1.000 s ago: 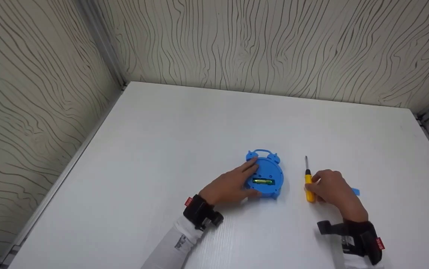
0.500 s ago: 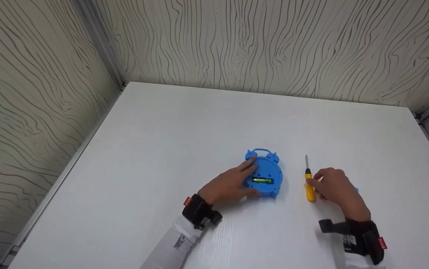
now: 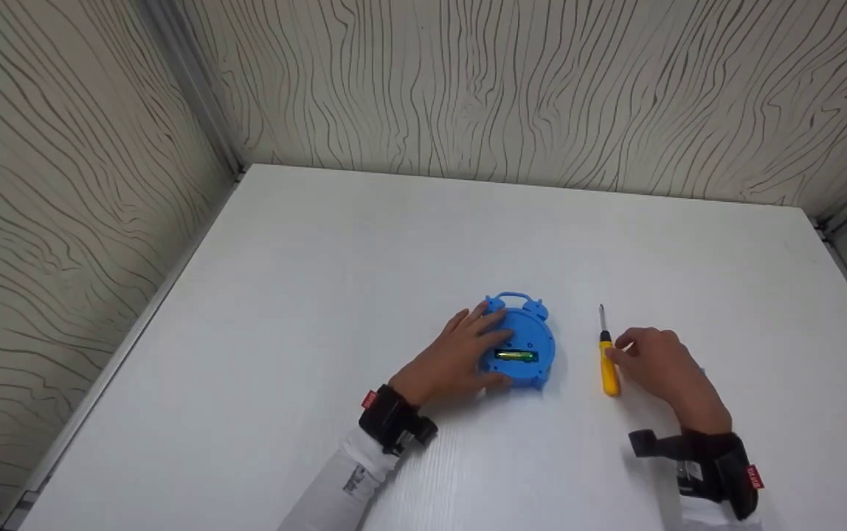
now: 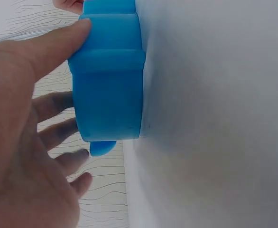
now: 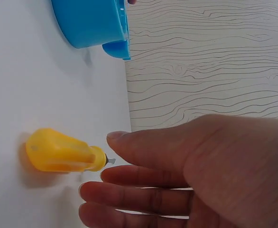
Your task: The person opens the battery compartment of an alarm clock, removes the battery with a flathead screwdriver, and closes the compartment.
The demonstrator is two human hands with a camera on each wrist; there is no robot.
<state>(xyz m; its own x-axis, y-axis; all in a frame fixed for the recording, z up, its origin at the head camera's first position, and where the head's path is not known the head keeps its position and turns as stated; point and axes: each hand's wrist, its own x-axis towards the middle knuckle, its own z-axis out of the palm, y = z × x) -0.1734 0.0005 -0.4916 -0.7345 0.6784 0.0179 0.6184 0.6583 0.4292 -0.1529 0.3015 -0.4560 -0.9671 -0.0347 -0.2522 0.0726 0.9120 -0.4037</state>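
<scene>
A blue twin-bell alarm clock (image 3: 538, 335) lies face down on the white table, its back up and the battery slot uncovered, with a green battery (image 3: 516, 355) inside. My left hand (image 3: 457, 358) rests on the clock's left side. Its fingers are spread over the back, and the thumb touches the lower edge, as the left wrist view also shows. To the right lies a screwdriver (image 3: 609, 375) with a yellow handle, its tip pointing away. My right hand (image 3: 663, 372) is just beside the handle; in the right wrist view the thumb and fingers are apart, holding nothing.
A small blue piece (image 3: 702, 370) peeks out behind the right hand, mostly hidden. The white table (image 3: 320, 295) meets wood-grain panels (image 3: 468, 88) at the back and left side.
My right thumb and fingers have let go of the screwdriver handle and drawn slightly away. My left fingers have spread wider on the clock, which stays put.
</scene>
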